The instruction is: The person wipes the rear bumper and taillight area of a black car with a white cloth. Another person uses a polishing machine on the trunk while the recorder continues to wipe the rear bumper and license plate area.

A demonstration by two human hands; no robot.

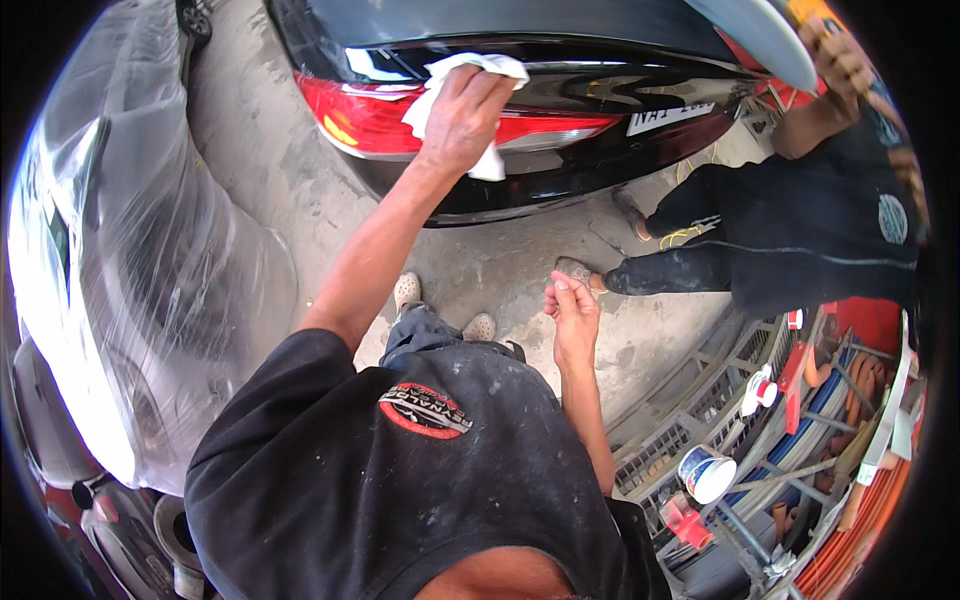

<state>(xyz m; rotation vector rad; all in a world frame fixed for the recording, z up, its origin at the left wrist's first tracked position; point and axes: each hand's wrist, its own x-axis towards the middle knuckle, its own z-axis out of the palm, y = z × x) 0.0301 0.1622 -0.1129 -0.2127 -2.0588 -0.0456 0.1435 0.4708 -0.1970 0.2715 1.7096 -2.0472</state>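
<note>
A white cloth [505, 68] is bunched under my left hand [465, 115], its fingers closed on it. I press it against the rear of a black car [460, 205], at the upper edge of the red tail light [375, 115]. A loose end of the cloth hangs below my hand over the light. My right hand [575, 315] is held up in front of my body, away from the car. Its fingers are loosely curled in, the thumb against them, and I see nothing in it.
A car under clear plastic sheeting [160, 270] stands at the left. Close on the right is a co-worker in dark clothes [800, 225], one hand near a grey rounded panel [765, 40]. A metal rack [740, 380] holds pipes, tools and a white tub [707, 474].
</note>
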